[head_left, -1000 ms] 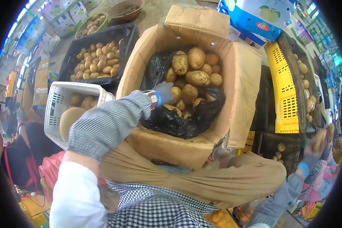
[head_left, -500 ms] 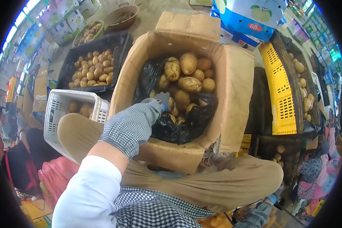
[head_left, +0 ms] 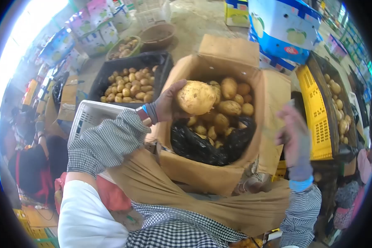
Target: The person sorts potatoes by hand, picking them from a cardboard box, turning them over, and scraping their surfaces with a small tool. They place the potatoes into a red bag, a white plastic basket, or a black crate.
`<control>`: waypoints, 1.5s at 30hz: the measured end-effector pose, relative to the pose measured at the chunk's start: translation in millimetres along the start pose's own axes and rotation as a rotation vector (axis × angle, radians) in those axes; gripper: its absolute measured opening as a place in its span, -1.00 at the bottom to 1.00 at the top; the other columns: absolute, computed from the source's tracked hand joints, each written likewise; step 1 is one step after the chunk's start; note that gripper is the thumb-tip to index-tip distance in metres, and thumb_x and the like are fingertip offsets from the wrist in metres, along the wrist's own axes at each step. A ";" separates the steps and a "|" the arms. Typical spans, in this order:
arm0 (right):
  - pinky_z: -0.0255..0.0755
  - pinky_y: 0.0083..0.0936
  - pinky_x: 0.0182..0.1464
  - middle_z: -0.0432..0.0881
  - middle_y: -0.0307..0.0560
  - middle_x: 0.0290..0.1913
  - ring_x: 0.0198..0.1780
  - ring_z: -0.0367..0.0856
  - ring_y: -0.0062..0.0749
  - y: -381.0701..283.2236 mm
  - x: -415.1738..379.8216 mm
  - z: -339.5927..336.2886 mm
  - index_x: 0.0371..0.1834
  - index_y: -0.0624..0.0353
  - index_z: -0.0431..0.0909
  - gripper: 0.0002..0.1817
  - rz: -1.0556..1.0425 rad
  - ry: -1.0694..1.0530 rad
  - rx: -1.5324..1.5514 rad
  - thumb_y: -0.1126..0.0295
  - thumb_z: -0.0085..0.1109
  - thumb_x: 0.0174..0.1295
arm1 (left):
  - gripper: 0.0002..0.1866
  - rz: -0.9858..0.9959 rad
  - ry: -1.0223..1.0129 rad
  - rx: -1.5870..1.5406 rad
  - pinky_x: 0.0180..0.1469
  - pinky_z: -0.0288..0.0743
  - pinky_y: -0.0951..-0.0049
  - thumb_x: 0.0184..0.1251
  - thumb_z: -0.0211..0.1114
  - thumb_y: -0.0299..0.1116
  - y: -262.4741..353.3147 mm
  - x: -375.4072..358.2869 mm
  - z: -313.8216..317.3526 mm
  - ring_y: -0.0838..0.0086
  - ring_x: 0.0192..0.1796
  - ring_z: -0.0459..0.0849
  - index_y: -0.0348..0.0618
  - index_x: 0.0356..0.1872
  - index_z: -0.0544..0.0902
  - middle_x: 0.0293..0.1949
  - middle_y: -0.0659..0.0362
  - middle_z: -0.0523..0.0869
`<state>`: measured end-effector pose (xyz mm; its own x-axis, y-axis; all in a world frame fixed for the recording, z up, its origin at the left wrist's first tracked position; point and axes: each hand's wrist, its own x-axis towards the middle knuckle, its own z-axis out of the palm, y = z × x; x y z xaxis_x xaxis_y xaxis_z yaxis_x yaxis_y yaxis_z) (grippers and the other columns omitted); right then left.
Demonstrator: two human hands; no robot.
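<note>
My left hand point(head_left: 165, 101), gloved and with a checked sleeve cover, grips a large pale potato point(head_left: 196, 98) above the left side of a cardboard carton point(head_left: 200, 177). Inside the carton lies a heap of potatoes point(head_left: 229, 108), several smeared with dirt, with a black plastic bag point(head_left: 206, 151) bunched along the front. My right hand point(head_left: 294, 138), in a greyish glove with a blue band at the wrist, is raised beside the carton's right flap. Motion blurs its fingers, so I cannot tell whether it holds anything.
Left of the carton stand a white plastic basket point(head_left: 79, 120) and a black-lined crate point(head_left: 166, 68) of smaller potatoes. A brown bowl point(head_left: 163, 39) sits behind. On the right is a yellow crate point(head_left: 318, 120); blue fruit boxes point(head_left: 279, 39) are stacked at the back. A person point(head_left: 35, 165) sits at left.
My left hand has come up out of the carton with the large potato. My right hand has risen from the lower right to beside the carton. The view has shifted.
</note>
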<state>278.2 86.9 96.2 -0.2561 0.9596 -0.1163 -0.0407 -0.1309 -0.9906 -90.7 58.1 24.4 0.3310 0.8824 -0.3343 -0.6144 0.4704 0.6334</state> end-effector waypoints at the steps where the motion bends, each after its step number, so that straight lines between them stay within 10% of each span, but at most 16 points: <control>1: 0.49 -0.65 -0.42 0.54 -0.07 0.10 -0.38 0.54 -0.61 6.4 1.2 20.8 0.34 0.22 0.33 -0.46 0.076 -0.069 -0.049 0.23 0.15 0.35 | -0.30 0.020 0.011 0.008 0.08 0.61 0.06 0.32 0.18 0.16 1.5 -10.3 9.6 0.23 0.20 0.60 -0.05 0.34 0.32 0.22 0.07 0.55; 9: 0.52 -0.59 -0.19 0.51 -0.29 0.00 -0.17 0.53 -0.60 63.8 3.6 90.0 0.36 0.06 0.27 -0.37 0.411 -0.511 0.377 0.19 0.28 0.27 | -0.11 0.509 -0.063 0.478 0.33 0.34 0.34 -0.14 0.59 -0.52 -50.7 -16.2 39.9 0.41 0.30 0.43 -0.03 0.30 0.31 0.23 0.17 0.44; 17: 0.45 -0.66 -0.25 0.55 -0.27 0.01 -0.22 0.49 -0.68 94.7 9.3 96.2 0.37 0.16 0.24 -0.31 0.191 -0.477 0.320 0.28 0.35 0.22 | -0.15 0.626 0.087 1.026 0.32 0.34 0.40 -0.07 0.60 -0.44 -61.2 -23.9 37.6 0.45 0.28 0.42 -0.18 0.31 0.35 0.26 0.14 0.43; 22: 0.54 -0.59 -0.24 0.53 -0.13 0.02 -0.30 0.59 -0.54 87.8 6.8 80.9 0.39 0.19 0.22 -0.33 0.341 -0.521 0.220 0.22 0.27 0.28 | -0.25 0.295 0.189 0.553 0.07 0.57 0.51 0.05 0.55 -0.42 -28.3 -29.6 11.3 0.51 0.06 0.61 -0.26 0.28 0.37 0.05 0.12 0.62; 28: 0.56 -0.48 -0.20 0.52 0.03 0.11 -0.19 0.61 -0.40 75.0 2.9 64.6 0.38 0.31 0.19 -0.39 0.355 -0.279 0.177 0.29 0.15 0.35 | -0.32 0.283 0.710 0.962 -0.25 0.63 0.56 0.01 0.57 -0.29 61.8 -126.1 -56.6 0.57 -0.25 0.69 -0.24 0.18 0.47 -0.17 0.19 0.68; 32: 0.58 -0.54 -0.24 0.51 0.09 0.10 -0.23 0.62 -0.43 63.9 -3.6 60.4 0.36 0.39 0.19 -0.38 0.315 -0.253 0.129 0.27 0.15 0.36 | -0.21 0.326 1.040 1.516 -0.07 0.60 0.33 -0.05 0.57 -0.07 44.8 -213.1 -150.5 0.22 -0.09 0.72 -0.34 0.16 0.48 -0.05 -0.07 0.69; 39: 0.56 -0.50 -0.25 0.51 0.07 0.09 -0.21 0.61 -0.38 67.8 -6.4 53.2 0.34 0.34 0.23 -0.43 0.361 -0.233 0.097 0.27 0.12 0.37 | -0.49 -0.188 0.874 1.584 -0.13 0.57 0.20 0.06 0.45 -0.07 -56.7 -287.8 -288.0 0.12 -0.18 0.73 -0.25 -0.07 0.64 -0.22 -0.06 0.74; 45: 0.57 -0.54 -0.27 0.52 0.10 0.08 -0.26 0.62 -0.42 60.3 -2.4 41.8 0.36 0.40 0.20 -0.40 0.350 -0.203 0.117 0.31 0.13 0.36 | -0.64 0.061 1.042 1.694 -0.17 0.56 0.19 0.17 0.35 -0.10 -12.3 -260.6 -299.4 0.15 -0.21 0.73 -0.21 -0.23 0.71 -0.31 -0.06 0.74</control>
<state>236.0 66.3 39.7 -0.4587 0.7854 -0.4157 -0.0242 -0.4786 -0.8777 -383.8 -176.3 -105.2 -0.5160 0.8510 -0.0978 0.7846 0.5154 0.3446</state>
